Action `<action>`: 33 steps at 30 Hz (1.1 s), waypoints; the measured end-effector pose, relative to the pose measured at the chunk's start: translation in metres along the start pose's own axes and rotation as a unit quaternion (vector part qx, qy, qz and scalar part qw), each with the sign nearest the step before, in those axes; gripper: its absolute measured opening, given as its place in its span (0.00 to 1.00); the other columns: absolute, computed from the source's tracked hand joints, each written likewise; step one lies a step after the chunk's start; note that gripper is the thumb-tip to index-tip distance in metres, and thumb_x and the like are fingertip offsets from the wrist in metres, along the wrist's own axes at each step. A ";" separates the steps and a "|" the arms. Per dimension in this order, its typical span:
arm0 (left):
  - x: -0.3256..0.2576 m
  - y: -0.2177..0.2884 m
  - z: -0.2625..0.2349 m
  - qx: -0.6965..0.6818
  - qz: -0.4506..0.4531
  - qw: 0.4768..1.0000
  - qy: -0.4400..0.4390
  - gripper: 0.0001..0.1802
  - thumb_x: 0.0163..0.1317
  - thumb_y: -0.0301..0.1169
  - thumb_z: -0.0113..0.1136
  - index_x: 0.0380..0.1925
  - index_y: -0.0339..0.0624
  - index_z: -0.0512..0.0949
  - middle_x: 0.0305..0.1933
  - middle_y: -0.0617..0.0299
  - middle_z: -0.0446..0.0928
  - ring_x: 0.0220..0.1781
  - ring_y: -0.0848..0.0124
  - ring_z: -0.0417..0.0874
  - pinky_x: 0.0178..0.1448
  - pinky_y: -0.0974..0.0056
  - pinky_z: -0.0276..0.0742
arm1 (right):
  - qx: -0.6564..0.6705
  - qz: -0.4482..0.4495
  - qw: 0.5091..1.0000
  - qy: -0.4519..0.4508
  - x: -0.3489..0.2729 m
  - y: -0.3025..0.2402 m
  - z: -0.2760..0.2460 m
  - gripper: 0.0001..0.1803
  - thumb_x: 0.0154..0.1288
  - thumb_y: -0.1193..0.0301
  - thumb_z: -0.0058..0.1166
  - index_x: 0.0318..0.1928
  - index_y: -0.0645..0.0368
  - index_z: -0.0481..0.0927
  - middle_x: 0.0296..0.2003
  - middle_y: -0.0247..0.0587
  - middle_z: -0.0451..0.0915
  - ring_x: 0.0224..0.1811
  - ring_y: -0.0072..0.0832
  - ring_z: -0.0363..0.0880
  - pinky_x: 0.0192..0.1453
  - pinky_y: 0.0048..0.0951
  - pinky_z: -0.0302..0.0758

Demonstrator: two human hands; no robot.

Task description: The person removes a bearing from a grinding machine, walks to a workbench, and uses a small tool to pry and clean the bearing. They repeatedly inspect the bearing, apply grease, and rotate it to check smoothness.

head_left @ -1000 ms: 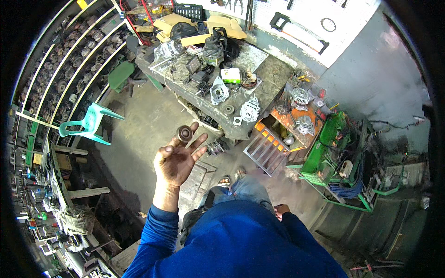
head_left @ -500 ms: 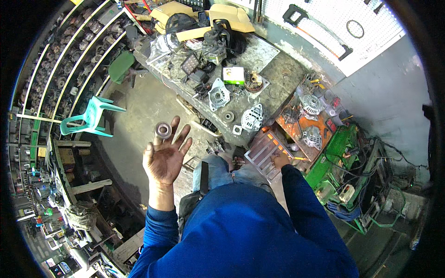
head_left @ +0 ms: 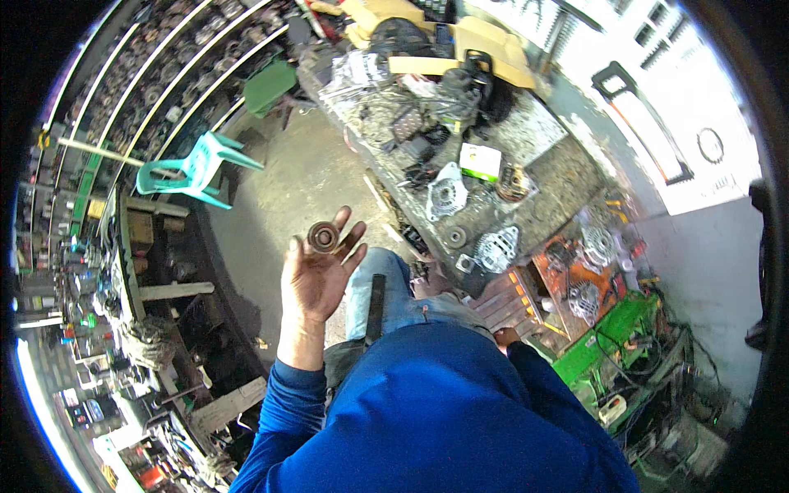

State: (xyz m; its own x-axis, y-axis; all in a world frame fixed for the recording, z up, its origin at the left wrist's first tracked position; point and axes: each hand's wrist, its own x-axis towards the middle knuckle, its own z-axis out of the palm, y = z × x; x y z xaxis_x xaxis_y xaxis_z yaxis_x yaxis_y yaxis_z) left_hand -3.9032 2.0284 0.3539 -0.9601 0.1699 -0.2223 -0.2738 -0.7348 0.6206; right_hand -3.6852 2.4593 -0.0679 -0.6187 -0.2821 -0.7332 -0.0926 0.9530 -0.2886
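My left hand [head_left: 316,283] is raised palm up, with a bearing [head_left: 322,237] at its fingers. It looks like a small brown metal ring with concentric rims and a dark centre. The thumb is on one side and the other fingers are partly spread; the index finger is mostly hidden behind the bearing. Low beside my hip, my right hand [head_left: 506,337] is at the edge of a slatted wooden seat [head_left: 500,302]. The sleeve covers much of that hand, so its grip is hidden.
The workbench [head_left: 575,177] ahead bears alternator housings [head_left: 496,249], a small box [head_left: 481,161], a round metal part [head_left: 454,237] and cardboard. More housings lie on an orange surface [head_left: 567,283] at right, beside a green metal frame [head_left: 604,337]. A turquoise chair [head_left: 197,171] and cluttered shelves stand left.
The view has turned left, so the bench appears farther right. My left hand still holds the bearing, now with its face turned more toward me. My right hand has drawn back toward my body.
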 end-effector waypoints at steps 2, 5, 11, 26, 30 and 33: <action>0.012 0.013 -0.011 -0.014 0.006 1.000 -0.021 0.27 0.61 0.49 0.65 0.57 0.48 0.84 0.78 0.51 0.67 0.78 0.46 0.65 0.78 0.45 0.61 | 0.208 0.141 0.968 -0.001 0.012 -0.004 -0.010 0.17 0.67 0.62 0.49 0.48 0.46 0.89 0.45 0.46 0.89 0.47 0.43 0.88 0.55 0.42 0.84; 0.035 0.030 -0.028 -0.045 0.009 0.998 -0.031 0.30 0.52 0.37 0.64 0.58 0.43 0.83 0.78 0.50 0.67 0.78 0.45 0.64 0.78 0.45 0.64 | -0.009 -0.001 1.000 0.000 0.049 -0.001 -0.049 0.17 0.69 0.57 0.49 0.44 0.50 0.89 0.40 0.50 0.88 0.44 0.44 0.88 0.55 0.42 0.83; 0.132 0.078 -0.084 -0.181 -0.065 0.980 -0.052 0.22 0.66 0.45 0.60 0.49 0.38 0.84 0.76 0.47 0.67 0.78 0.44 0.64 0.75 0.42 0.68 | 0.333 0.196 0.918 0.085 0.103 -0.031 -0.120 0.18 0.66 0.54 0.53 0.47 0.49 0.86 0.44 0.46 0.87 0.50 0.45 0.85 0.53 0.46 0.81; 0.267 0.279 -0.247 -0.018 -0.143 0.988 0.048 0.19 0.70 0.52 0.64 0.40 0.47 0.81 0.58 0.58 0.81 0.61 0.56 0.81 0.65 0.52 0.75 | 0.324 0.203 0.915 0.128 0.216 -0.307 -0.324 0.26 0.63 0.51 0.58 0.44 0.64 0.85 0.44 0.64 0.85 0.51 0.56 0.84 0.56 0.47 0.79; 0.259 0.325 -0.265 0.029 -0.034 0.997 0.060 0.21 0.62 0.33 0.66 0.57 0.46 0.81 0.68 0.51 0.76 0.69 0.47 0.76 0.68 0.49 0.74 | 0.207 0.146 0.959 0.126 0.268 -0.345 -0.388 0.26 0.66 0.51 0.55 0.42 0.65 0.84 0.42 0.66 0.84 0.50 0.60 0.83 0.55 0.51 0.79; 0.252 0.351 -0.278 -0.006 -0.020 0.997 0.074 0.23 0.59 0.40 0.67 0.56 0.49 0.83 0.70 0.50 0.75 0.72 0.45 0.73 0.70 0.48 0.73 | 0.201 0.125 0.957 0.170 0.310 -0.360 -0.428 0.21 0.63 0.56 0.56 0.35 0.65 0.84 0.37 0.67 0.84 0.45 0.63 0.83 0.51 0.51 0.79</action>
State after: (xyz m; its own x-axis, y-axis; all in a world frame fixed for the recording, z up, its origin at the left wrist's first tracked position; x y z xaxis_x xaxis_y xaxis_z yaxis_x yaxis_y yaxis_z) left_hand -4.2253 1.6305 0.3070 -0.9291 0.1005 -0.3559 -0.3095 -0.7380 0.5996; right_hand -4.1774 2.0757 0.0727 -0.8064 0.0662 -0.5876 0.3568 0.8469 -0.3943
